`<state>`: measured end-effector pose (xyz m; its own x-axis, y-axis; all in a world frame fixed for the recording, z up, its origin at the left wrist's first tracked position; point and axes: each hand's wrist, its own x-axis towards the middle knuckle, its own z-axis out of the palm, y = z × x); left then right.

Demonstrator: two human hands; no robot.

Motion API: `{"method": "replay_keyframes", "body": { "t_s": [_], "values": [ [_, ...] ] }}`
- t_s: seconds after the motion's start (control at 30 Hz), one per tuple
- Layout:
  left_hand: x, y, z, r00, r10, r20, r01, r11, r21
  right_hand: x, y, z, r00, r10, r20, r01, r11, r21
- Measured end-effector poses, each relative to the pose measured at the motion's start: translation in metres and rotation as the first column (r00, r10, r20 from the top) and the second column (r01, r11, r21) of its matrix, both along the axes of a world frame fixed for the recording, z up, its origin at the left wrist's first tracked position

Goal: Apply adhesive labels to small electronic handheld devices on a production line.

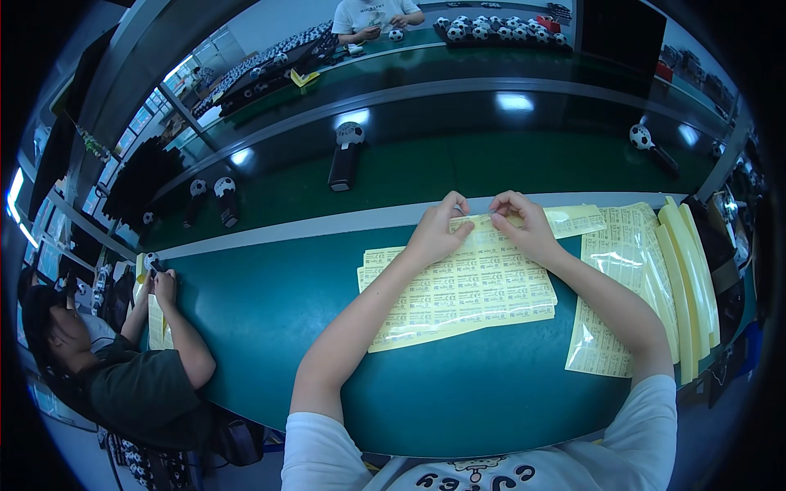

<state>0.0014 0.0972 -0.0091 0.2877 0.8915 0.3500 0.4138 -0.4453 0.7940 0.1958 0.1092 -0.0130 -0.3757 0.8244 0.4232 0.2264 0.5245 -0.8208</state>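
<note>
- Left hand [434, 233]: fingers pinched narrow on the top edge of the yellow sticker sheet [467, 286], thumb pointing toward the other hand.
- Right hand [524, 225]: fingers curled and pinched on the same top edge, just beside the left hand, at 3 o'clock from it. Cannot tell if a tiny sticker sits between the fingertips.
- Yellow sticker sheet: lying flat on the green table [262, 327], under both hands, spreading toward 6 o'clock from them.
- Second sheet [622, 278]: at 3 o'clock from the first, partly under a shiny clear cover.
- Stack of yellow strips [692, 278]: farther out at 3 o'clock, near the table's edge.
- Dark belt [426, 164]: at 12 o'clock past the hands, carrying a ball-topped toy [345, 155] on a black handle.
- Two more ball toys [211, 196]: at 10 o'clock on the belt.
- Another person [123, 360]: at 9 o'clock, in a dark shirt, hands on a small yellow sheet.
- Third person [377, 16]: far off at 12 o'clock, white shirt, beside rows of little balls [491, 29].
</note>
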Motion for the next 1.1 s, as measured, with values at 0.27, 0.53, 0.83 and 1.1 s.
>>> {"method": "replay_keyframes", "body": {
  "t_s": [0.27,0.53,0.83,1.1],
  "values": [
    [-0.002,0.003,-0.003,0.999,-0.004,-0.034,0.004,1.000,-0.012,-0.001,-0.001,0.002,1.000,0.002,0.001,-0.002,1.000,-0.018],
    [-0.002,0.004,-0.005,0.999,-0.018,-0.048,0.021,0.998,0.053,0.000,-0.001,0.001,1.000,0.004,0.003,-0.004,1.000,-0.006],
    [-0.006,0.000,0.006,0.995,-0.092,-0.030,0.090,0.994,-0.063,0.000,-0.002,0.002,1.000,0.013,0.003,-0.013,1.000,-0.015],
    [-0.007,0.006,-0.003,0.992,-0.108,0.070,0.114,0.990,-0.085,-0.001,-0.003,0.004,0.999,0.024,-0.022,-0.026,0.997,-0.070]
  ]
}}
